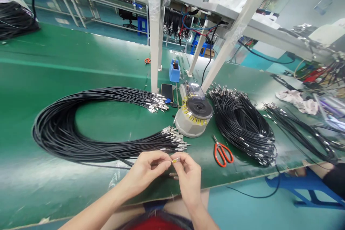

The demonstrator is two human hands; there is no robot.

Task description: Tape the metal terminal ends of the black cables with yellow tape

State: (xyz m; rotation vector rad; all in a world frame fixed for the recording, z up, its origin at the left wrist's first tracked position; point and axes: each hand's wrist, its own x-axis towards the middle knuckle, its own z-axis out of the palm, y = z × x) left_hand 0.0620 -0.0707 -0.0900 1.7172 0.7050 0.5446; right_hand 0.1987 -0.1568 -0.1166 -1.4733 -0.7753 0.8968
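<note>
My left hand (149, 170) and my right hand (188, 176) meet at the front edge of the green table (54, 75). Together they pinch the metal connector end (175, 160) of one black cable, fingers closed round it. A small yellow piece shows at the connector tip. Just beyond my hands lies a big coil of black cables (88, 125) with its silver connector ends fanned out. A round grey tape dispenser (194, 115) with yellow strips round its rim stands behind the connectors.
Red-handled scissors (223, 152) lie right of my hands. Another bundle of black cables (242, 125) lies further right, with more cables past it. A black phone (167, 92), a blue box (174, 71) and white frame posts (155, 32) stand behind. A blue stool (304, 187) is at the lower right.
</note>
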